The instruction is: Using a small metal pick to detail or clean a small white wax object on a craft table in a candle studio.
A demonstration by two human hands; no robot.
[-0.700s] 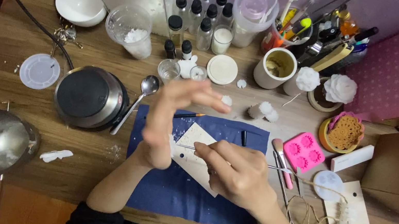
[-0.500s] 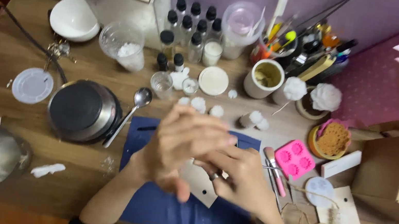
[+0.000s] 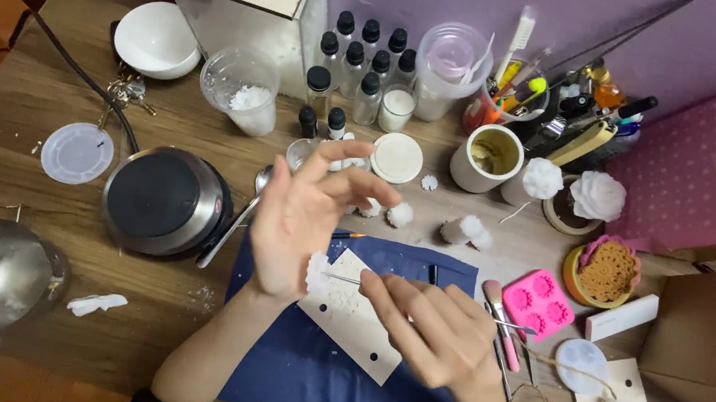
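Over the blue mat (image 3: 305, 380), left hand (image 3: 299, 221) is raised, palm turned inward, fingers spread wide, holding nothing. Small white wax piece (image 3: 317, 272) sits at the heel of that palm, touching it. Right hand (image 3: 437, 333) has its grip pinched narrow on a thin stick (image 3: 347, 279). Stick's long axis runs near level, left to right; its tip points left and meets the wax piece (contact looks real, slightly blurred). Below both hands a white card (image 3: 350, 321) with wax crumbs lies on the mat, tilted. Hot plate (image 3: 162, 200) stands on the counter (image 3: 37, 91) to the left, pink mould (image 3: 540, 303) to the right.
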